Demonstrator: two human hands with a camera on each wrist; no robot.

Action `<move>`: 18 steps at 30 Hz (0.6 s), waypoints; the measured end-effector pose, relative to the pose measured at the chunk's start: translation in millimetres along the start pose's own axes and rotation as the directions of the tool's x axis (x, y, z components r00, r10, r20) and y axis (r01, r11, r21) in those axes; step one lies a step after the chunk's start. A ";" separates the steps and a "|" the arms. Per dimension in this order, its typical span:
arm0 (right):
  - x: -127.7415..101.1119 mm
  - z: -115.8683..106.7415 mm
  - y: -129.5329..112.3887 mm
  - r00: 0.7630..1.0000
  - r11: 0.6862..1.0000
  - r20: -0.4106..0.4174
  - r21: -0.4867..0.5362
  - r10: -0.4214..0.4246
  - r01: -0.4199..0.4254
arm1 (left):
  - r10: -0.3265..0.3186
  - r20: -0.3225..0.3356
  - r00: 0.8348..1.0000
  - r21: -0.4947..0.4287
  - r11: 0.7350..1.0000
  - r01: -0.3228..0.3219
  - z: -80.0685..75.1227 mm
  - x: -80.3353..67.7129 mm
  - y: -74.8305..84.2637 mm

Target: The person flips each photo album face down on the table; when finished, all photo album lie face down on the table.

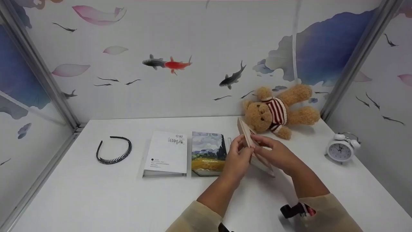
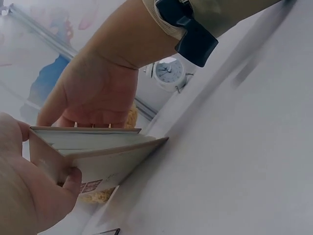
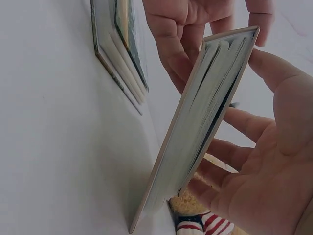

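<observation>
Both hands hold a pale, pinkish-beige hardcover book (image 3: 198, 115), its page edges showing between slightly parted covers. It is tilted up, its lower end at or close to the white table. My left hand (image 1: 237, 158) grips the spine end, the thumb (image 2: 73, 182) on the outside of one cover. On the other side, my right hand (image 1: 278, 154) has its thumb near the spine corner and its fingers (image 3: 230, 152) bent against the other cover. To the left of the hands lies an album with a landscape painting (image 1: 207, 151), partly hidden by the left hand.
A white binder-like book (image 1: 167, 151) lies beside the painted album, and a black headband (image 1: 124, 156) farther left. Behind the hands a teddy bear (image 1: 278, 111) in a striped sweater lies against the back wall. A white alarm clock (image 1: 340, 149) stands at the right.
</observation>
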State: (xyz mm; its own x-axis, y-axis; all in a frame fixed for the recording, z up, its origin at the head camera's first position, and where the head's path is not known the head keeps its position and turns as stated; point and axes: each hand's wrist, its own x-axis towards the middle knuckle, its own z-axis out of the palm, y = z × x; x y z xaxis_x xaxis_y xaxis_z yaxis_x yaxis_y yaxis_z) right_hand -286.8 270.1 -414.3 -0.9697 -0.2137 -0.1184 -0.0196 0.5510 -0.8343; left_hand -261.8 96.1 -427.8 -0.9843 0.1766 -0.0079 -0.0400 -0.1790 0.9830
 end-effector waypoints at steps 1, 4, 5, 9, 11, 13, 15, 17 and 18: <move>-0.9 0.2 -1.3 1.000 0.999 -0.002 0.029 -0.018 0.018 | 0.012 0.003 1.000 -0.001 1.000 -0.012 0.6 -0.4 1.3; -2.7 1.5 -5.9 0.996 0.988 -0.012 0.130 -0.083 0.084 | 0.044 0.002 0.999 0.026 0.999 -0.044 2.6 -2.4 6.1; -3.0 2.1 -7.6 0.994 0.982 -0.016 0.158 -0.105 0.106 | 0.052 -0.001 0.999 0.044 0.998 -0.052 3.1 -3.4 7.7; -3.6 3.2 -14.3 0.988 0.955 -0.054 0.254 -0.146 0.155 | 0.062 -0.003 0.998 0.132 0.989 -0.061 4.4 -7.4 12.7; -3.7 2.1 -15.6 0.987 0.946 -0.075 0.286 -0.139 0.154 | 0.059 0.009 0.998 0.158 0.986 -0.060 4.1 -7.9 13.1; -3.5 -0.1 -14.7 0.987 0.936 -0.090 0.316 -0.134 0.156 | 0.058 0.031 0.998 0.158 0.985 -0.062 3.1 -6.6 11.9; -3.2 -3.2 -12.0 0.986 0.928 -0.105 0.337 -0.132 0.160 | 0.049 0.056 0.997 0.128 0.990 -0.055 1.0 -4.5 9.2; -3.0 -6.9 -9.0 0.983 0.922 -0.118 0.346 -0.139 0.172 | 0.040 0.080 0.996 0.082 0.996 -0.046 -0.8 -1.2 6.3; -2.8 -8.4 -7.8 0.981 0.919 -0.121 0.348 -0.149 0.183 | 0.030 0.088 0.996 0.064 0.997 -0.035 -2.1 0.2 4.7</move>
State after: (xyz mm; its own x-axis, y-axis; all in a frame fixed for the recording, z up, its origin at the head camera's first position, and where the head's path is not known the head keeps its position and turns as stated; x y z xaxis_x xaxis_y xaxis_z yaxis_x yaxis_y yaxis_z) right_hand -286.0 273.1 -402.9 -0.9782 -0.1940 0.0735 -0.1103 0.1864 -0.9763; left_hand -262.5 93.3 -423.6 -0.9660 0.2560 0.0375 0.0060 -0.1229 0.9924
